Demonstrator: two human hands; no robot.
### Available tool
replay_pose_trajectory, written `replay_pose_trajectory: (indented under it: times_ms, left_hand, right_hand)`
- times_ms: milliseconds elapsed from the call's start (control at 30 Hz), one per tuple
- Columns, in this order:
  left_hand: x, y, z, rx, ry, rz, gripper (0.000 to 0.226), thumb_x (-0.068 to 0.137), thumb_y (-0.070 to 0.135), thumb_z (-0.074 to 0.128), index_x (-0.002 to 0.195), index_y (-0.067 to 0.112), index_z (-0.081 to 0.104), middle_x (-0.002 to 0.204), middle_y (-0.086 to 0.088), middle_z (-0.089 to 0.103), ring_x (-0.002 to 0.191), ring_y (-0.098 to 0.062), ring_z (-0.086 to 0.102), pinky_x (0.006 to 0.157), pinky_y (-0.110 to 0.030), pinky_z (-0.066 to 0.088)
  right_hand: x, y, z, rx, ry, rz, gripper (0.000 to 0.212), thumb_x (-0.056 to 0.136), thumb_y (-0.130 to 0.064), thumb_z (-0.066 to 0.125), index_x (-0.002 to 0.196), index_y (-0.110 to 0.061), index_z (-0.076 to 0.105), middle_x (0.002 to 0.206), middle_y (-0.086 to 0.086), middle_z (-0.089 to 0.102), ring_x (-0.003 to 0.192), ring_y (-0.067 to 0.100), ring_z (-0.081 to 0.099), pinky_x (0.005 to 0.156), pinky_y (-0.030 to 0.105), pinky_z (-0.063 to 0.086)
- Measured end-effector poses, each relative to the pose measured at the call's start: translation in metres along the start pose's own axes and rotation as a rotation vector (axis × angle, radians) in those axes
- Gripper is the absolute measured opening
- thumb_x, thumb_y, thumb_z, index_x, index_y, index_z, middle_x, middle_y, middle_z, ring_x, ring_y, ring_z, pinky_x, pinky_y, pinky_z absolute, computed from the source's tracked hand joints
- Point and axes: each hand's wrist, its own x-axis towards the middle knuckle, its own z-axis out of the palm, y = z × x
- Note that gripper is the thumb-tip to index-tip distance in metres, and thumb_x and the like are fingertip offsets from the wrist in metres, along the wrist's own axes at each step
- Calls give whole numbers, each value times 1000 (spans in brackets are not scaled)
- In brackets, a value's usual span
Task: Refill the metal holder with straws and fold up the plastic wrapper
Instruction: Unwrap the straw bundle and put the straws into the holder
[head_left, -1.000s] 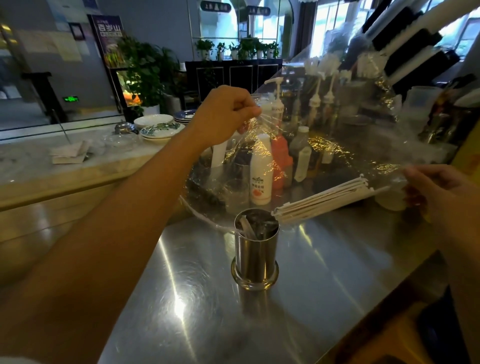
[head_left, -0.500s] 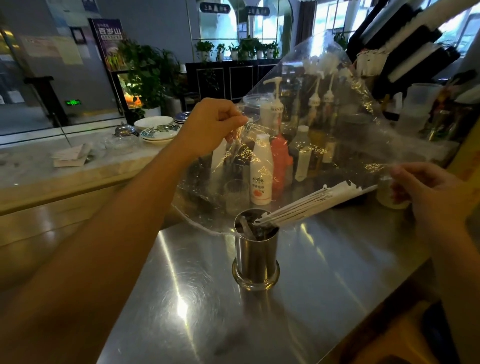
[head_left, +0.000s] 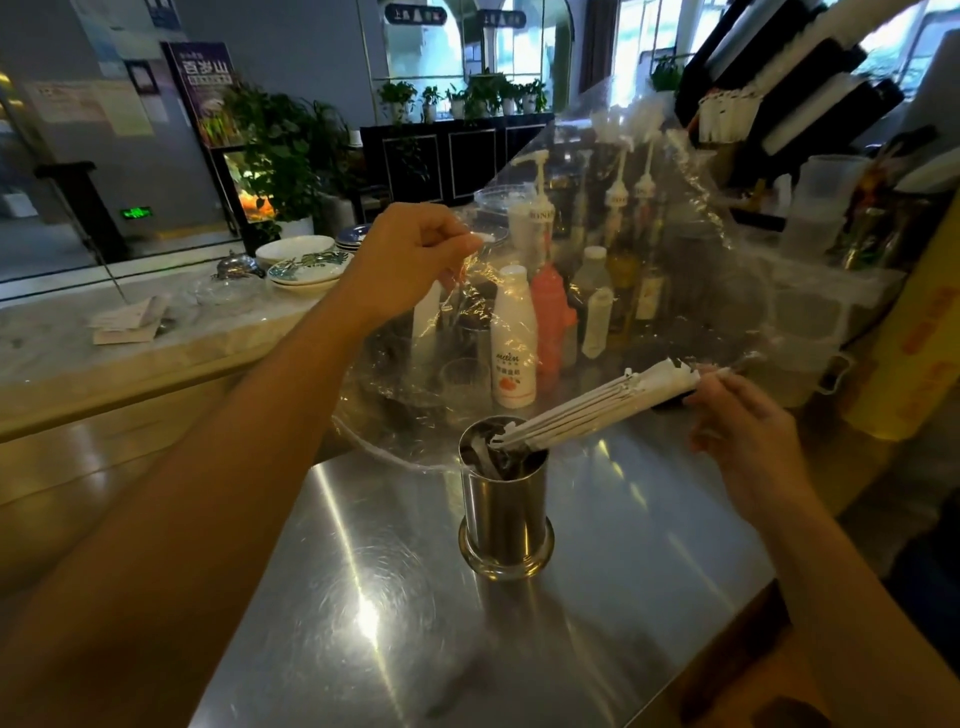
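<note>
Beyond both hands, a white bottle (head_left: 514, 353) and a red bottle (head_left: 550, 317) stand behind the clear plastic wrapper (head_left: 675, 291). At its top edge the left hand (head_left: 410, 260) pinches it, and the right hand (head_left: 743, 426) pinches its low corner. White paper-wrapped straws (head_left: 597, 405) slant from there into the shiny metal holder (head_left: 505, 514) between them.

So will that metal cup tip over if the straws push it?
Probably not: the metal holder has a wide flared foot. It might slide, since the steel counter looks smooth. The straws look light, so they likely push gently.
</note>
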Motion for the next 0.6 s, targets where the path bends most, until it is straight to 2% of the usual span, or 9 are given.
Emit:
replay_pose_trajectory:
  times_ms: [67,133,200,267,333,433,533,600]
  left_hand:
    - [-2,-3,-1,-20,28,-6,17,88,19,59,72,24,62,64,5,63,52,0,61,59,-14,53]
    - [-5,-7,-4,-53,47,-46,18,88,21,59,72,27,62,64,5,64,54,-1,62,61,-19,55]
    - [-9,-12,-8,-95,19,-106,10,88,25,59,79,23,64,69,3,65,60,-5,63,67,-27,56]
    - [-15,-15,-13,-108,-55,-170,10,85,31,61,88,22,65,78,2,68,71,-10,65,73,-30,55]
    - [-21,-19,-16,-109,-115,-209,12,83,29,63,91,20,65,83,1,68,75,-10,65,73,-25,53]
    - [-27,-21,-20,-121,-79,-218,12,85,16,62,93,8,66,84,-7,68,70,-5,66,66,-16,53]
    - [-31,-21,-25,-116,-14,-220,7,86,14,60,89,10,66,80,-5,68,69,-11,65,73,-22,55]
    - [-32,-20,-27,-109,14,-216,6,85,14,61,85,15,66,77,-1,67,68,-9,64,71,-21,54]
  right_hand:
    - [3,-3,4,-9,-11,-37,14,83,-29,58,89,-29,71,77,-6,67,61,8,56,51,17,49]
    - [7,-6,7,-27,16,-63,13,82,-27,60,87,-28,72,71,-8,67,62,9,54,51,17,48]
    - [11,-8,10,-22,55,-70,11,81,-25,62,86,-25,72,68,-5,64,62,11,52,51,18,47]
    - [13,-10,14,-10,84,-63,10,81,-23,63,87,-22,71,70,0,61,62,11,52,55,22,47]
    - [14,-11,16,1,105,-54,12,82,-21,63,91,-17,70,73,2,60,63,12,51,58,25,46]
    - [14,-12,20,7,137,-40,20,82,-21,62,98,-11,67,78,3,60,65,14,51,62,27,47]
    - [16,-16,23,20,155,-40,17,82,-22,63,95,-12,68,75,2,60,61,11,52,58,24,48]
    - [18,-20,26,36,157,-47,10,82,-21,63,88,-16,69,71,1,59,55,8,52,53,21,48]
